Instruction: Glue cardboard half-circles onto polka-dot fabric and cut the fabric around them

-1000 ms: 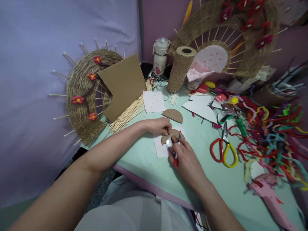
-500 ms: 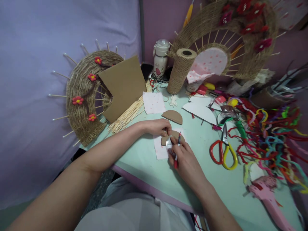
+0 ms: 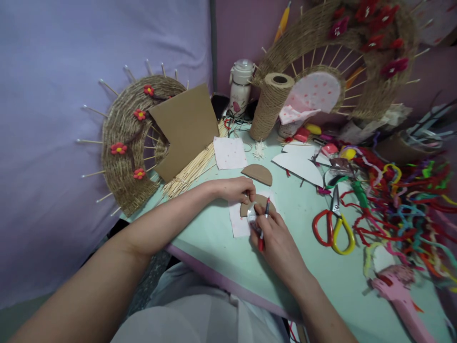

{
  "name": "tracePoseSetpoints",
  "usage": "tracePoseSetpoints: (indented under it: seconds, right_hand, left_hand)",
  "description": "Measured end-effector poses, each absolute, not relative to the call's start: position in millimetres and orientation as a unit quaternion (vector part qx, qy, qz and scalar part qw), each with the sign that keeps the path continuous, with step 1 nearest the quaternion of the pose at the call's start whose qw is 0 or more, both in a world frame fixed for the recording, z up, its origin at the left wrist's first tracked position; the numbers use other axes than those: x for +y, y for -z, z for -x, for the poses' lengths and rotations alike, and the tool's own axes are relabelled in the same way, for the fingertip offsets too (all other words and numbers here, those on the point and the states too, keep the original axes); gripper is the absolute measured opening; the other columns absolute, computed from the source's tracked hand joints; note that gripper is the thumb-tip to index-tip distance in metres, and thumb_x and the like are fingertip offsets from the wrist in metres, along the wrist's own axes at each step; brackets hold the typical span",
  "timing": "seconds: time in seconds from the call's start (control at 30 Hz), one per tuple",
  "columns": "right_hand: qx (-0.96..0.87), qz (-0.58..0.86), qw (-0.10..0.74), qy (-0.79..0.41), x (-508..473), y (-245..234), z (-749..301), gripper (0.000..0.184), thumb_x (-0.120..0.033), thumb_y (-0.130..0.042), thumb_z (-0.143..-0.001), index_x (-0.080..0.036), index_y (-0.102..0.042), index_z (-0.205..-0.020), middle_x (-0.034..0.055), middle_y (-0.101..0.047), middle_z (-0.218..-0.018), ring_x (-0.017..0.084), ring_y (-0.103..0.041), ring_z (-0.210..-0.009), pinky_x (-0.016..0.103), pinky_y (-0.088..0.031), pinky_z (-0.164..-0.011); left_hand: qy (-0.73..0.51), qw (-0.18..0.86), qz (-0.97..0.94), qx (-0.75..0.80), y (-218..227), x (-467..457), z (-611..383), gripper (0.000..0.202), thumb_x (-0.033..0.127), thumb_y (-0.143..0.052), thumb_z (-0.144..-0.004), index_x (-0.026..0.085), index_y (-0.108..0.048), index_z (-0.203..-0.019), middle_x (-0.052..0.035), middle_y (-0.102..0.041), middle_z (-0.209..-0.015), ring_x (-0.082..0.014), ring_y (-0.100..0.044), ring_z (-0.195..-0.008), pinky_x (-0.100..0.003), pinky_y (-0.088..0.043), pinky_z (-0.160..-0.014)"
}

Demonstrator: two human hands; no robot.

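Observation:
A brown cardboard half-disc lies on a white cloth square with pink dots near the table's front. My left hand is closed, its bent fingertips holding the half-disc down at its left side. In my right hand is a red pen, tilted upward between the fingers. The same hand also holds a clear curved piece with a pale rim against the cardboard; its kind cannot be made out. Another cardboard half-disc rests just beyond, beside a second dotted cloth square.
Red-and-yellow scissors, a pink glue gun and tangled pipe cleaners lie to the right. Behind stand a twine roll, a bottle and a woven arch. Thin sticks and a cardboard sheet are at left.
The whole view has shifted slightly, so the things on the table appear a little further right. Both hands keep nearly the same pose on the cardboard half-disc.

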State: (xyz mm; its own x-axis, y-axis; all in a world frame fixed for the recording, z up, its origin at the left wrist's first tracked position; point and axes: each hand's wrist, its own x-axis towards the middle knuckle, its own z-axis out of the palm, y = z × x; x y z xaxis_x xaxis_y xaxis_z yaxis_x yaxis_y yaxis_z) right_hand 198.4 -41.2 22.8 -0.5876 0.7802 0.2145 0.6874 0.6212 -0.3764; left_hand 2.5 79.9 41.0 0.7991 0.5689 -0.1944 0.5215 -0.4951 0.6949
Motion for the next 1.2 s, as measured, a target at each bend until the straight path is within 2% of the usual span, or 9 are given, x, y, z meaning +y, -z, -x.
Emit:
tracePoseSetpoints:
  seconds: [0.13, 0.33, 0.53, 0.7, 0.93, 1.03, 1.2]
  right_hand:
    - [-0.884, 0.415, 0.180, -0.118, -41, -23, -198, 0.013, -0.007, -0.052, -0.085, -0.016, -0.054, -0.094, 0.0202, -0.063, -0.114, 0.037, -0.047, -0.120, 0.049, -0.052, -0.088]
    - [-0.884, 0.418, 0.180, -0.110, -42, -23, -198, 0.014, -0.007, -0.054, -0.083, -0.020, -0.048, -0.082, 0.0181, -0.065, -0.112, 0.036, -0.050, -0.113, 0.048, -0.053, -0.085]
    - [-0.886, 0.411, 0.193, -0.094, -41, -25, -197, 0.013, -0.009, -0.052, -0.083, -0.022, -0.047, -0.083, 0.0159, -0.065, -0.112, 0.031, -0.055, -0.099, 0.046, -0.054, -0.078]
    - [-0.884, 0.415, 0.193, -0.092, -41, -25, -196, 0.014, -0.009, -0.052, -0.084, -0.022, -0.047, -0.082, 0.0153, -0.065, -0.109, 0.032, -0.054, -0.104, 0.045, -0.054, -0.079]
    - [-0.879, 0.423, 0.193, -0.107, -41, -21, -197, 0.016, -0.007, -0.054, -0.082, -0.021, -0.046, -0.080, 0.0178, -0.061, -0.122, 0.033, -0.052, -0.109, 0.047, -0.053, -0.082]
    - [-0.878, 0.421, 0.196, -0.116, -41, -22, -196, 0.018, -0.006, -0.053, -0.082, -0.022, -0.045, -0.078, 0.0171, -0.062, -0.121, 0.033, -0.053, -0.107, 0.048, -0.053, -0.081]
    - [-0.882, 0.409, 0.200, -0.125, -40, -23, -196, 0.020, -0.003, -0.051, -0.081, -0.022, -0.050, -0.084, 0.0142, -0.065, -0.111, 0.034, -0.052, -0.112, 0.051, -0.053, -0.083]
  left_hand:
    - [-0.027, 0.389, -0.865, 0.314, -42, 80, -2, 0.015, 0.009, -0.060, -0.076, 0.016, -0.067, -0.087, -0.0039, -0.066, -0.093, -0.0181, -0.057, -0.092, -0.027, -0.043, -0.082]
    - [-0.021, 0.392, -0.864, 0.317, -45, 79, -2, 0.013, 0.011, -0.060, -0.077, 0.017, -0.067, -0.086, -0.0029, -0.066, -0.090, -0.0178, -0.057, -0.092, -0.027, -0.042, -0.082]
    - [-0.016, 0.394, -0.861, 0.322, -46, 79, -4, 0.013, 0.011, -0.063, -0.075, 0.016, -0.068, -0.086, -0.0039, -0.066, -0.088, -0.0187, -0.057, -0.091, -0.028, -0.042, -0.081]
    - [-0.014, 0.385, -0.860, 0.333, -50, 75, -5, 0.015, 0.014, -0.067, -0.073, 0.016, -0.067, -0.088, -0.0050, -0.066, -0.094, -0.0196, -0.056, -0.095, -0.028, -0.042, -0.082]
    - [-0.002, 0.366, -0.861, 0.353, -52, 72, -7, 0.017, 0.016, -0.068, -0.073, 0.015, -0.065, -0.090, -0.0060, -0.064, -0.098, -0.0195, -0.055, -0.097, -0.027, -0.040, -0.082]
    - [0.005, 0.364, -0.861, 0.355, -53, 72, -8, 0.017, 0.018, -0.069, -0.073, 0.015, -0.065, -0.089, -0.0059, -0.063, -0.098, -0.0184, -0.055, -0.095, -0.025, -0.040, -0.080]
    - [0.016, 0.347, -0.862, 0.369, -57, 68, -10, 0.021, 0.033, -0.069, -0.076, 0.016, -0.063, -0.086, -0.0060, -0.061, -0.096, -0.0196, -0.053, -0.094, -0.026, -0.040, -0.079]
